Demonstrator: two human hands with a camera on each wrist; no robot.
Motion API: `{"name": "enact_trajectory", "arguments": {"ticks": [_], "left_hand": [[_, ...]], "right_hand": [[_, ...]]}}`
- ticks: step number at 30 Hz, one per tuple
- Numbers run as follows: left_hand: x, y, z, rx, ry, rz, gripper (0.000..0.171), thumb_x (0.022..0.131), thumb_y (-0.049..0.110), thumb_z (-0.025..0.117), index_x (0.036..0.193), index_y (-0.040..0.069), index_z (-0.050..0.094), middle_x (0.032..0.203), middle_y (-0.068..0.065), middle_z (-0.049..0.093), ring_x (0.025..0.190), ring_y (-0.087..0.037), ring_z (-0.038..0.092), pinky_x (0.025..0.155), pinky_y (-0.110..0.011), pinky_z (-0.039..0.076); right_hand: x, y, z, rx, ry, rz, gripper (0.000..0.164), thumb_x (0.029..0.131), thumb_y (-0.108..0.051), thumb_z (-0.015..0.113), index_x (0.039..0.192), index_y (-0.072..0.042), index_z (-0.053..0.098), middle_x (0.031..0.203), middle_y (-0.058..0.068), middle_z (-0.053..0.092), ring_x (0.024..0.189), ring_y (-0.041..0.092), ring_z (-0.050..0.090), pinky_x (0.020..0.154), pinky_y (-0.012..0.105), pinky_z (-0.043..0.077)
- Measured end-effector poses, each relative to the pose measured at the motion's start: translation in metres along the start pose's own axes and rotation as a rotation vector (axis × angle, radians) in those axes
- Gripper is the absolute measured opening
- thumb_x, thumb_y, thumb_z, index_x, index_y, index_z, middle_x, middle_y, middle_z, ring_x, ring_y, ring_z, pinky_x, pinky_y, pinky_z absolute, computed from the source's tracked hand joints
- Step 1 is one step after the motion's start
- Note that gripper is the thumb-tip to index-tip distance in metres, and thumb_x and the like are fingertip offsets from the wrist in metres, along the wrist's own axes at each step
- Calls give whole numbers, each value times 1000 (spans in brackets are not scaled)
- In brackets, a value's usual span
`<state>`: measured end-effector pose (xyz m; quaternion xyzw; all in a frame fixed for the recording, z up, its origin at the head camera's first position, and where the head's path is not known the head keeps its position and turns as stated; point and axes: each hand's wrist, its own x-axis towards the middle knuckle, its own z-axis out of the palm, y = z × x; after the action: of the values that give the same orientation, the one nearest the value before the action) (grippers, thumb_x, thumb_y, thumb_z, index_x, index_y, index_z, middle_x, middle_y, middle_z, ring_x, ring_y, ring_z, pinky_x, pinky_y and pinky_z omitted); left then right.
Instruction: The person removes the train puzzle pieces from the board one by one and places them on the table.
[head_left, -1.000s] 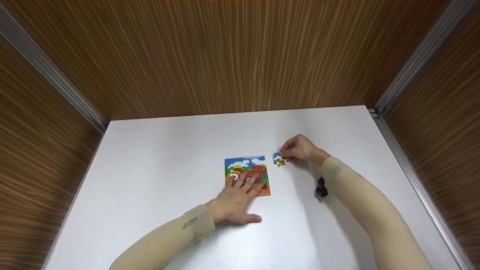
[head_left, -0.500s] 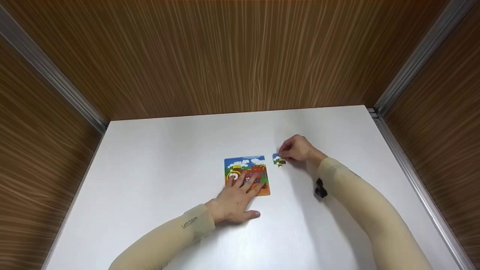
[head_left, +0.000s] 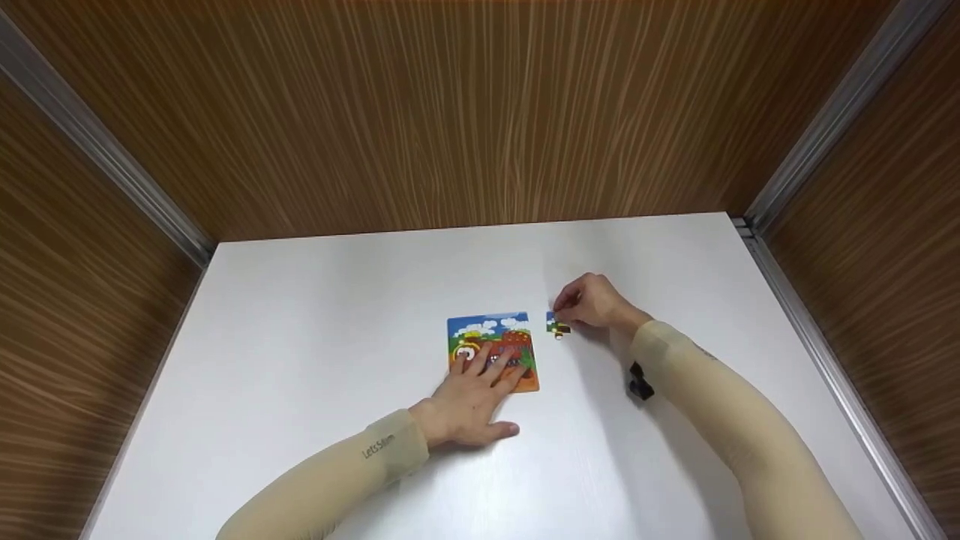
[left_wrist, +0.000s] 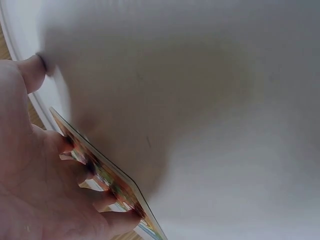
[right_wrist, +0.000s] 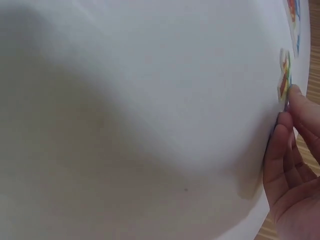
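Observation:
A square picture puzzle [head_left: 487, 324] with clouds and a cartoon face lies flat on the white table. My left hand [head_left: 474, 405] rests spread on its lower half, the fingertips touching the picture and the thumb out on the table. In the left wrist view those fingers [left_wrist: 82, 172] lie straight on the colourful board. To the right of the puzzle, my right hand [head_left: 596, 301] pinches a small puzzle piece [head_left: 557, 328] between thumb and fingers. The right wrist view shows the piece [right_wrist: 284, 80] beyond the fingertips, its upper corner covered by them.
A small black object [head_left: 639, 384] sits beside the right forearm, partly covered by it. The white table [head_left: 322, 315] is bounded by brown wood-grain panels [head_left: 480, 112] at the back and sides, with metal rails at the corners.
My right hand has shifted slightly left and toward me, the puzzle piece moving a little down with it. My left hand stays in place on the puzzle.

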<state>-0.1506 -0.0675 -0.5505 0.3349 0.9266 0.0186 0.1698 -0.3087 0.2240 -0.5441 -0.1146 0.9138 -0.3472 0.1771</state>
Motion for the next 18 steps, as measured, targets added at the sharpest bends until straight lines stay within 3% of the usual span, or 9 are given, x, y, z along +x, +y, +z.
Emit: {"name": "enact_trajectory", "arguments": {"ticks": [5, 9, 13, 18], "left_hand": [[0, 0, 0, -6, 4, 2, 97, 107, 80, 44, 183, 27, 15, 193, -6, 7, 179, -43, 8, 140, -72, 20], [0, 0, 0, -3, 0, 1, 97, 107, 80, 44, 183, 27, 15, 193, -6, 7, 179, -44, 7, 141, -72, 19], [0, 0, 0, -14, 3, 3, 97, 107, 79, 46, 183, 27, 15, 193, -6, 7, 179, -43, 7, 141, -71, 19], [0, 0, 0, -18, -2, -4, 97, 107, 79, 47, 183, 27, 14, 193, -6, 6, 179, -43, 6, 141, -71, 19]], "right_hand": [[0, -2, 2, -34, 9, -49, 13, 98, -7, 86, 109, -10, 90, 115, 14, 81, 103, 24, 71, 86, 27, 57], [0, -7, 1, -92, 16, -90, 12, 97, -5, 85, 107, -10, 90, 113, 14, 82, 104, 26, 72, 90, 34, 59], [1, -18, 3, -162, 51, -169, 9, 98, -11, 85, 105, -8, 89, 105, 12, 85, 97, 25, 73, 86, 34, 57], [4, -39, 10, -134, 16, -191, 17, 101, -19, 84, 114, -9, 88, 109, 11, 84, 97, 24, 74, 85, 34, 58]]}}
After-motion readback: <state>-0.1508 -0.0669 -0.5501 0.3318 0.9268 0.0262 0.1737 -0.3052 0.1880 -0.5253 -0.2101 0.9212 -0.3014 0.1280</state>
